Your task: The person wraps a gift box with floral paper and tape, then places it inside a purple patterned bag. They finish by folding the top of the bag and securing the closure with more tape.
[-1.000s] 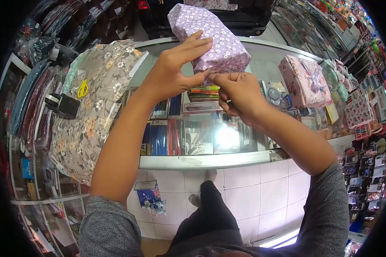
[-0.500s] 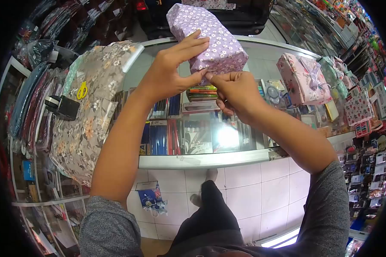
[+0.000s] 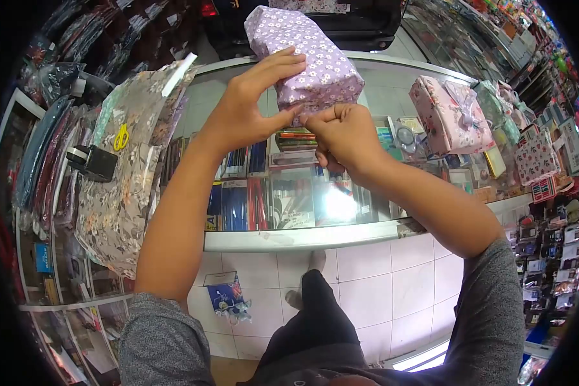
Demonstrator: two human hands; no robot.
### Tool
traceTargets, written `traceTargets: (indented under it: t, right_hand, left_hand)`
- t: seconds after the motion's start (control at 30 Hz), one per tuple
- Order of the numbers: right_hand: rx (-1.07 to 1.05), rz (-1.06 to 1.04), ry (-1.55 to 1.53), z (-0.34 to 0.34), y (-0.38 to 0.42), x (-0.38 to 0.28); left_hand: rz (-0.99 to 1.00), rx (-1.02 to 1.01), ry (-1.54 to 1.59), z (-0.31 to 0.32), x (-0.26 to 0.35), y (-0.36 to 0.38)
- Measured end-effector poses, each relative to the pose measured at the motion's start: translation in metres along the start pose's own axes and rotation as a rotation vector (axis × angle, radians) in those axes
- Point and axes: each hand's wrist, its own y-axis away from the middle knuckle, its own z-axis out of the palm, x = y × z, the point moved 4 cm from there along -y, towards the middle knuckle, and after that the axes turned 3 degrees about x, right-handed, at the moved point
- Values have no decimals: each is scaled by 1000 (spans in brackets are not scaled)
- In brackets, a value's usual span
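Sleeves: grey, on both arms of the person, who stands at the counter (image 3: 302, 240).
Glass top: pens and packets (image 3: 235, 209) show through it.
Right hand (image 3: 347, 132): fingers bent and narrow, thumb tip at the near lower edge of the parcel; whether paper is pinched between them, I cannot tell.
Left hand (image 3: 248, 100): thumb and fingers wide, holding the parcel, fingers along its top, thumb at its near end, close to the right thumb.
Parcel (image 3: 318, 61): lilac paper with white flowers, tilted toward the left, at the far part of the counter; whether it rests fully on the glass, I cannot tell.
Left side: yellow scissors (image 3: 121, 137) and black tape dispenser (image 3: 98, 163) lie on flowered paper (image 3: 116, 209).
Right side: pink wrapped box (image 3: 453, 119) with ribbon.
Far behind: black vehicle (image 3: 373, 29), partly seen.
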Motion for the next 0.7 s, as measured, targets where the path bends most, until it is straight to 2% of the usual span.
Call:
traceTargets:
  t: [0.13,0.2,0.23,0.27,0.33,0.4,0.53,0.6,0.7]
  right_hand:
    - [-46,-41,15,-3,11,-9]
    - [93,-791,133,-7,16,-23]
    - [147,-905,176,-15,15,-27]
    - [146,-909,172,-22,9,-31]
    - [496,-1287,413,-33,11,-52]
    - [576,-1273,542,-35,4,-57]
    - [470,-1151,495,-35,-25,-40]
    - [297,-922,304,-32,-40,-29]
    - [268,-869,310,-32,-39,-29]
  left_hand:
    - [-4,-10,7,0,-1,0]
    - [-11,-12,16,1,-1,1]
    - [-14,-11,27,1,-1,0]
    - [-12,-11,23,2,1,1]
    - [-47,-6,11,3,2,1]
    - [-35,-9,8,3,3,2]
    - [-15,-47,-17,0,6,3]
    - [-19,-53,-4,0,4,3]
    - [-23,-54,-1,1,2,2]
